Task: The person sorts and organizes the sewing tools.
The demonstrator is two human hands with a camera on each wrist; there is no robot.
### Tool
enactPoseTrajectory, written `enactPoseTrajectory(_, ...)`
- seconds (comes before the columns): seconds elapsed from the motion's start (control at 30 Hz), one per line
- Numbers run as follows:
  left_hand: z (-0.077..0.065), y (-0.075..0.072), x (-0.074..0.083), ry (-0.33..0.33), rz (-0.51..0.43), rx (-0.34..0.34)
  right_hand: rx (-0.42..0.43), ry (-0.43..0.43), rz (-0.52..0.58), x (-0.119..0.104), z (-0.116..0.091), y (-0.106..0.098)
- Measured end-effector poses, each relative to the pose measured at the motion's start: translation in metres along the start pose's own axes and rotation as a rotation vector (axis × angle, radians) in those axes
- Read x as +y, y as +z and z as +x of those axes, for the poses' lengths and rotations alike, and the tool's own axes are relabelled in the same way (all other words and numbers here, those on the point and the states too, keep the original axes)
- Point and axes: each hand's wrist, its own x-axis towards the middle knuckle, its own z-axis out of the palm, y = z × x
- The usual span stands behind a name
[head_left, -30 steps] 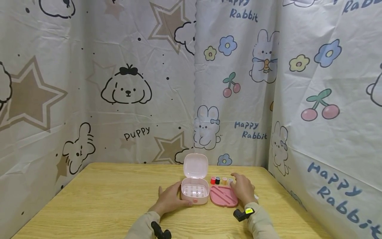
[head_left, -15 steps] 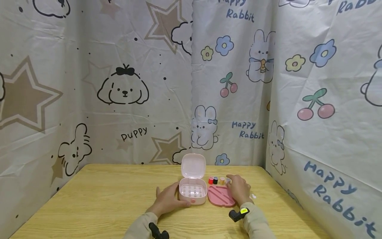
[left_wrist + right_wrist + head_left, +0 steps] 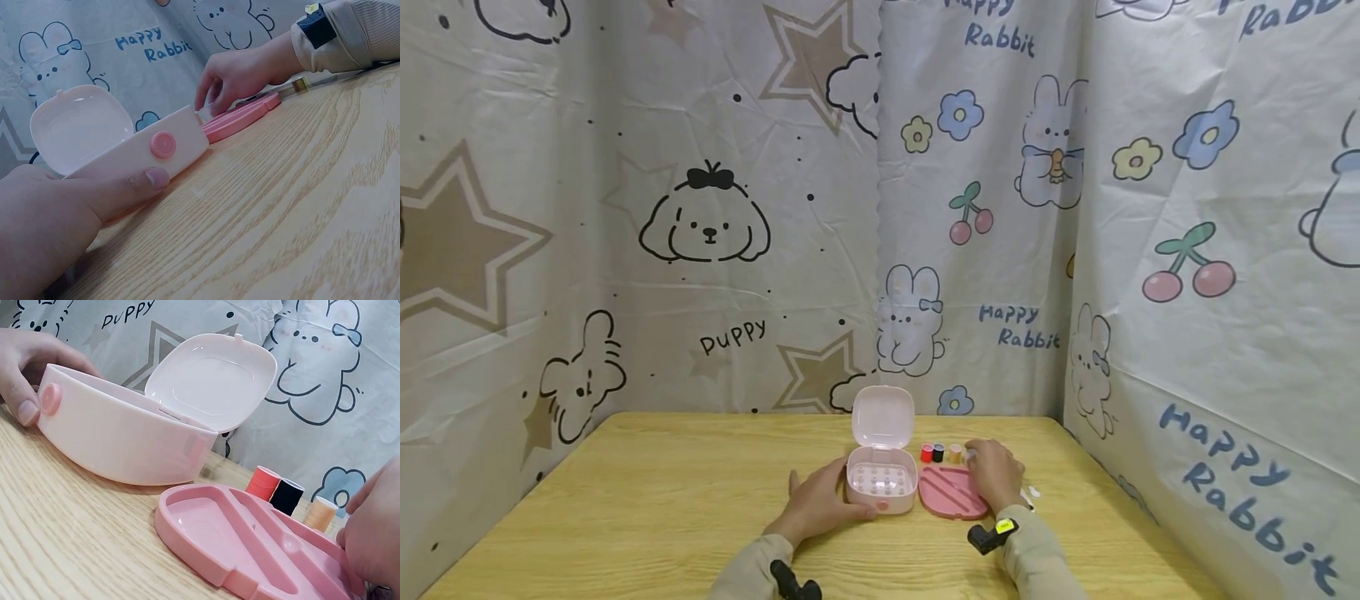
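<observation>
A pale pink sewing box [image 3: 882, 492] stands on the table with its lid [image 3: 883, 417] raised. My left hand [image 3: 820, 500] grips its left side, thumb along the front near the round pink button [image 3: 163, 144]. Rows of small pegs show on its floor. Right of it lies a darker pink tray [image 3: 206, 531] with slots. My right hand [image 3: 996, 475] reaches over the tray's right edge, finger and thumb pinching a white thread spool [image 3: 968, 456] that they mostly hide. Beside it stand a red spool [image 3: 262, 482], a black spool [image 3: 287, 497] and a yellow-orange spool [image 3: 320, 514].
Small white items [image 3: 1034, 492] lie right of my right hand, partly hidden by it. A clear, slim case with a yellowish end [image 3: 300, 84] lies past the tray. A printed curtain [image 3: 722, 250] hangs behind the wooden table [image 3: 685, 475].
The head view has turned slightly right, so everything sits further left. My right fingers have come down closer around the white spool. The left hand stays on the box.
</observation>
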Motion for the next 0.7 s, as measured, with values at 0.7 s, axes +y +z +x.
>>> enactPoseTrajectory(0.7, 0.0014, 0.0004, -0.002, 0.011, -0.004, -0.001, 0.033, 0.023, -0.006, -0.0035, -0.0004, -0.0023)
